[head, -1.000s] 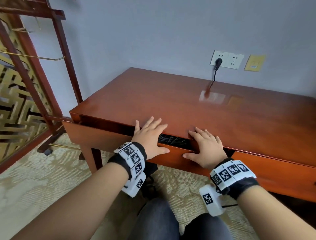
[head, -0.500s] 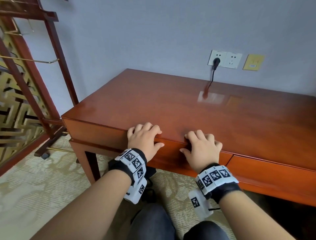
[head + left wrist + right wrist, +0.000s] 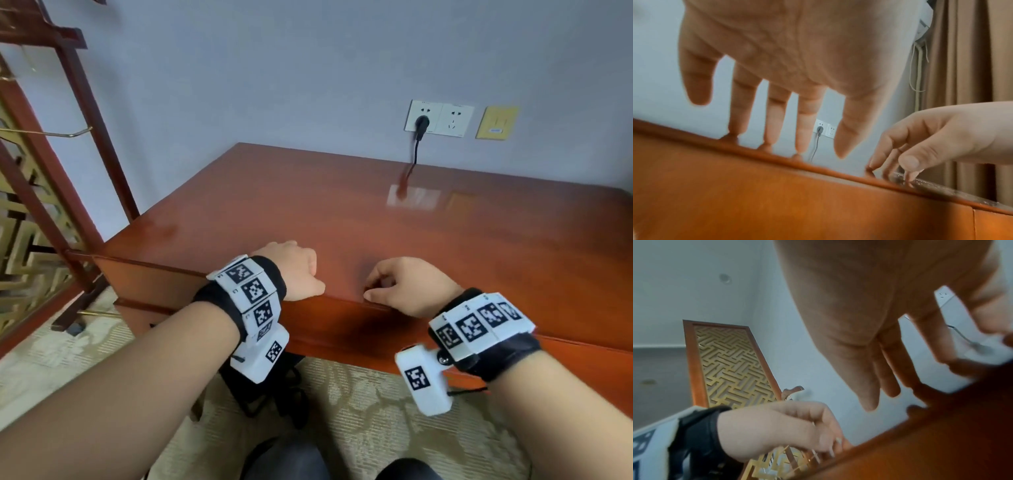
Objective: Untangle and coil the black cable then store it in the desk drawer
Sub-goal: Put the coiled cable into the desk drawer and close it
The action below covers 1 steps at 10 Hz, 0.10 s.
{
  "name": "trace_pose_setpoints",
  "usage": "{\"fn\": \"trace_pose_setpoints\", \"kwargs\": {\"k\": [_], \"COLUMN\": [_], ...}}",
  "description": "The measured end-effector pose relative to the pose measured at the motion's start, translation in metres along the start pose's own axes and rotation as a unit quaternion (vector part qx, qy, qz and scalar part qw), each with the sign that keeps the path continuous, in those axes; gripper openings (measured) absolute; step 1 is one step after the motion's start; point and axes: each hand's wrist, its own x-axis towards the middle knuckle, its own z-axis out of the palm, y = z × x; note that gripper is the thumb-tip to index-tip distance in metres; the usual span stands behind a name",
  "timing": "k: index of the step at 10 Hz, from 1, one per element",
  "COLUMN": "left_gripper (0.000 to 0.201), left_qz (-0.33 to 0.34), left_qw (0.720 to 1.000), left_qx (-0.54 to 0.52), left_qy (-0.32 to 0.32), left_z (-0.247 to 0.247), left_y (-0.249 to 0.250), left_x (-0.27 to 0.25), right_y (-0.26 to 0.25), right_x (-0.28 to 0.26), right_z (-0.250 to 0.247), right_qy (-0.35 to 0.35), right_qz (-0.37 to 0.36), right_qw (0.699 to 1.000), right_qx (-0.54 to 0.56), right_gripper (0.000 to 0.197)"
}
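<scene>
Nothing of the black cable shows; the desk drawer (image 3: 342,329) sits flush in the counter (image 3: 394,219) front. The left hand (image 3: 294,270) holds nothing, fingers straight, tips touching the counter's front edge. The right hand (image 3: 407,286), just beside it, is loosely curled and empty, fingertips on the same edge. A plug (image 3: 422,123) sits in the wall socket (image 3: 438,118) behind.

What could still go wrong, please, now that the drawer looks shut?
The cable is out of sight, so a loop could be caught unseen behind the drawer front. Both the left hand and right hand rest fingertips at the desk edge, near the seam; fingers could get pinched if the drawer moves again.
</scene>
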Motion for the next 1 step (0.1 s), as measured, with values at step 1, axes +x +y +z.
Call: {"fn": "trace_pose_setpoints", "kwargs": {"k": [1], "left_gripper": [0.038], "left_qz": [0.026], "left_qw": [0.999], "left_qx": [0.020], "left_qy": [-0.044], "left_z": [-0.0228], "left_y": [0.0047], "left_x": [0.0194], "right_y": [-0.0016], "right_x": [0.0161], "right_z": [-0.0252], "right_qy": [-0.028], "right_qz": [0.001], "right_qw": [0.999], "right_qx": [0.019], "right_gripper": [0.017]}}
